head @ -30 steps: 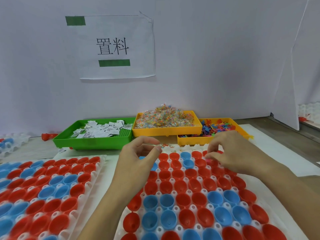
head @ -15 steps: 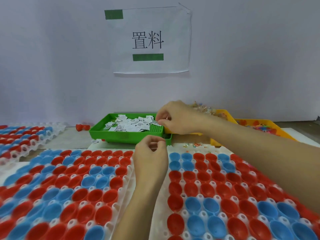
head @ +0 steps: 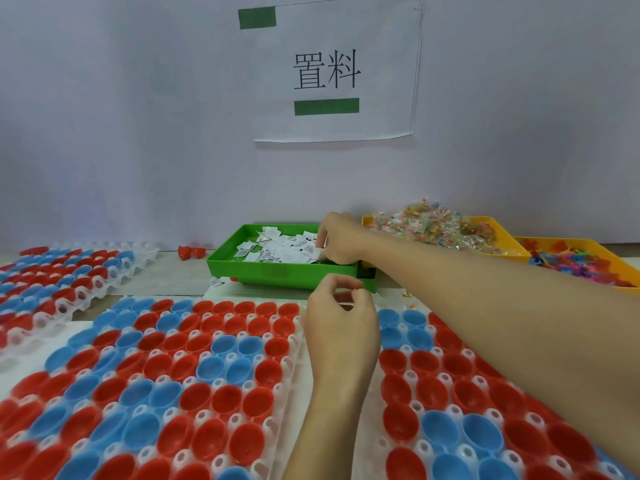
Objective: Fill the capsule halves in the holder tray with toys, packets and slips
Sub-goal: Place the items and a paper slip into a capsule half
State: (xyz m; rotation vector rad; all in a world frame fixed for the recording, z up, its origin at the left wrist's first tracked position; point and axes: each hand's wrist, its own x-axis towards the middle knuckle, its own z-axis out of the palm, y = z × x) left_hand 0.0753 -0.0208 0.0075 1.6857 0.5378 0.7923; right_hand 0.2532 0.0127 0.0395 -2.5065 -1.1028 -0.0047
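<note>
Work table [head: 166, 277] with trays.
On it: three capsule holder trays [head: 294, 344], green slip bin [head: 277, 271], two yellow bins [head: 502, 237], loose red halves [head: 191, 252].

My right hand [head: 337, 242] covers the near right corner of the green plastic tray [head: 277, 271], so I can't tell what its fingertips meet among the white paper slips [head: 277, 249]. The print on them is too small to read. The yellow toy tray [head: 588, 258] and the clear holder trays [head: 294, 344] run off the frame edges.
</note>
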